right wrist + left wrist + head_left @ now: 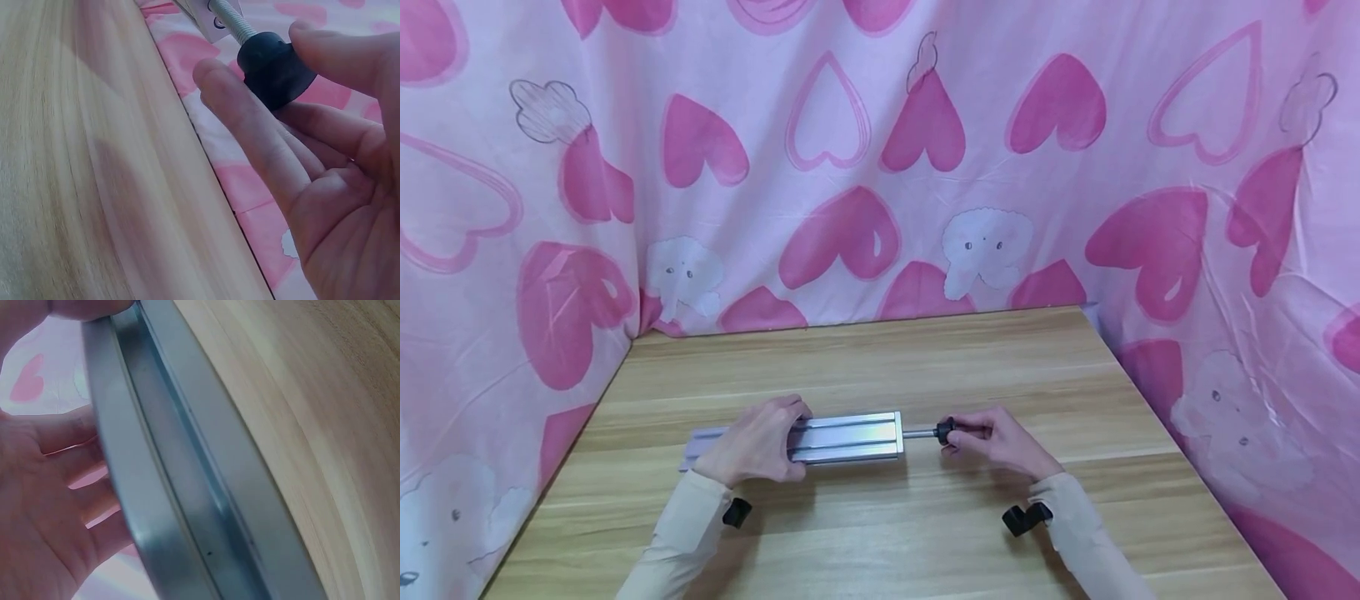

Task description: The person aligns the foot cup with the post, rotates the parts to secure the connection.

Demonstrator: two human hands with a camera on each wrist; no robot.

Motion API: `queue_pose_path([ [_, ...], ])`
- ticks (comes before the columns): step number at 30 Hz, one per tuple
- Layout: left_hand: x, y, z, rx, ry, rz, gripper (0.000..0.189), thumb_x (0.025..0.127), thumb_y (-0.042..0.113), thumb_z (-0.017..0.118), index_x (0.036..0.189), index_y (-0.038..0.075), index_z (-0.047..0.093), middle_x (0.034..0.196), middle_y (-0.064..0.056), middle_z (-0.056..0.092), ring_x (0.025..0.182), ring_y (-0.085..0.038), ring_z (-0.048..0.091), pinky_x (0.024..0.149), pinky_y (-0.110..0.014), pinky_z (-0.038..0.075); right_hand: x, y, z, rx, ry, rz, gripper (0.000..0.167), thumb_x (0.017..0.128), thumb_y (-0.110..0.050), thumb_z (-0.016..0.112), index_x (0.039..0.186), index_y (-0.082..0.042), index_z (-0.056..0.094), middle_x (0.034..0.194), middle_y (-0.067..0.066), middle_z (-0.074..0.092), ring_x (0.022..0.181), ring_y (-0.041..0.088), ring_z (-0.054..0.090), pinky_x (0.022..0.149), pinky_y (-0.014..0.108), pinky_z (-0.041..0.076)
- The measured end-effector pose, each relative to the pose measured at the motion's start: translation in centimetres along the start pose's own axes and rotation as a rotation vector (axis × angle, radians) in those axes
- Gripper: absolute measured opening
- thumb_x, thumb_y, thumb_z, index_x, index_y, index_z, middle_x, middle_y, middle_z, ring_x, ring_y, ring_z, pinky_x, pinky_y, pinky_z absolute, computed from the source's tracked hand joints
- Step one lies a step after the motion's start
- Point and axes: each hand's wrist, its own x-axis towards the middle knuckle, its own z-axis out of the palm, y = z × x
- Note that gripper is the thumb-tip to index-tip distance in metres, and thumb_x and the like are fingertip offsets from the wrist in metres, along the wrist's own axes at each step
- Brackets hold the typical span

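Left hand grips the bar; at its three o'clock, right hand pinches the knob. Best hold the rod straight, bar steady.

I have a wooden table in front of me, pale yellow-brown, its lighter and darker streaks of grain running mostly from side to side. I can see its straight far edge with a corner at each end, and its two sides, which spread apart toward me; the near edge falls outside my sight. A grooved silver metal bar lies crosswise near the middle, though I cannot tell whether it touches the wood or is just above it. Soft shadows fall across the wood on my right.
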Motion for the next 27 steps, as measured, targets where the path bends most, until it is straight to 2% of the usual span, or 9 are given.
queue_pose_path([
  [4, 0.1, 0.1, 0.1, 0.005, -0.020, -0.002, 0.056, 0.058, 0.036, 0.084, 0.104, 0.006, 0.070, 0.096, 0.002, 0.066, 0.078, -0.007, 0.057, 0.069, -0.026, 0.052, 0.1, 0.2, -0.1, 0.027, -0.010, 0.024, 0.049, 0.100, -0.024, 0.062, 0.134, 0.012, 0.056, 0.112, 0.027, 0.072, 0.099, 0.021, 0.075, 0.090, 0.022, 0.055],
  [7, 0.1, 0.3, 0.3, -0.002, -0.027, -0.001, 0.057, 0.058, 0.036, 0.084, 0.104, 0.006, 0.071, 0.096, 0.002, 0.067, 0.078, -0.007, 0.058, 0.069, -0.026, 0.052, 0.0, 0.3, -0.2, 0.030, -0.008, 0.032, 0.045, 0.102, -0.025, 0.060, 0.131, 0.009, 0.061, 0.107, 0.024, 0.074, 0.095, 0.026, 0.076, 0.089, 0.024, 0.056],
  [12, 0.2, 0.3, 0.5, -0.001, -0.016, 0.015, 0.057, 0.058, 0.036, 0.084, 0.104, 0.006, 0.071, 0.095, 0.002, 0.067, 0.078, -0.007, 0.057, 0.069, -0.026, 0.053, 0.1, 0.5, -0.3, 0.048, -0.026, 0.015, 0.037, 0.104, -0.024, 0.056, 0.120, 0.008, 0.068, 0.097, 0.019, 0.076, 0.087, 0.038, 0.075, 0.080, 0.037, 0.060],
  [17, 0.3, 0.3, 0.5, 0.002, -0.011, 0.028, 0.057, 0.058, 0.037, 0.083, 0.104, 0.005, 0.071, 0.095, 0.002, 0.067, 0.078, -0.007, 0.058, 0.069, -0.026, 0.053, 0.3, 0.5, -0.1, 0.095, -0.037, 0.054, 0.045, 0.107, -0.028, 0.049, 0.114, 0.014, 0.066, 0.093, 0.028, 0.073, 0.078, 0.030, 0.076, 0.071, 0.043, 0.061],
  [20, 0.3, 0.2, 0.4, -0.041, -0.019, 0.016, 0.057, 0.058, 0.035, 0.084, 0.104, 0.006, 0.070, 0.095, 0.002, 0.066, 0.078, -0.007, 0.058, 0.069, -0.025, 0.052, 0.4, 0.4, -0.1, 0.122, -0.049, 0.075, 0.053, 0.109, -0.030, 0.043, 0.114, 0.019, 0.062, 0.093, 0.033, 0.071, 0.074, 0.025, 0.076, 0.069, 0.045, 0.060],
  [23, 0.1, 0.2, 0.0, -0.099, -0.032, 0.000, 0.056, 0.059, 0.032, 0.084, 0.105, 0.005, 0.070, 0.096, 0.003, 0.067, 0.078, -0.008, 0.058, 0.069, -0.024, 0.051, 0.3, 0.0, -0.1, 0.102, -0.050, 0.088, 0.057, 0.110, -0.032, 0.038, 0.115, 0.020, 0.061, 0.095, 0.032, 0.072, 0.076, 0.027, 0.076, 0.070, 0.045, 0.061],
  [25, 0.0, 0.2, -0.2, -0.125, -0.040, -0.010, 0.055, 0.059, 0.031, 0.085, 0.105, 0.005, 0.069, 0.097, 0.002, 0.067, 0.079, -0.008, 0.059, 0.070, -0.023, 0.052, 0.2, -0.3, -0.1, 0.047, -0.020, 0.085, 0.055, 0.110, -0.035, 0.038, 0.118, 0.014, 0.063, 0.099, 0.027, 0.073, 0.082, 0.028, 0.076, 0.074, 0.041, 0.061],
  [27, -0.1, 0.2, -0.3, -0.135, -0.042, -0.012, 0.056, 0.060, 0.030, 0.085, 0.106, 0.004, 0.069, 0.098, 0.002, 0.067, 0.080, -0.009, 0.060, 0.070, -0.024, 0.052, -0.1, -0.6, -0.1, -0.033, 0.040, 0.084, 0.048, 0.108, -0.037, 0.043, 0.127, 0.001, 0.065, 0.112, 0.018, 0.074, 0.094, 0.023, 0.074, 0.083, 0.033, 0.059],
])
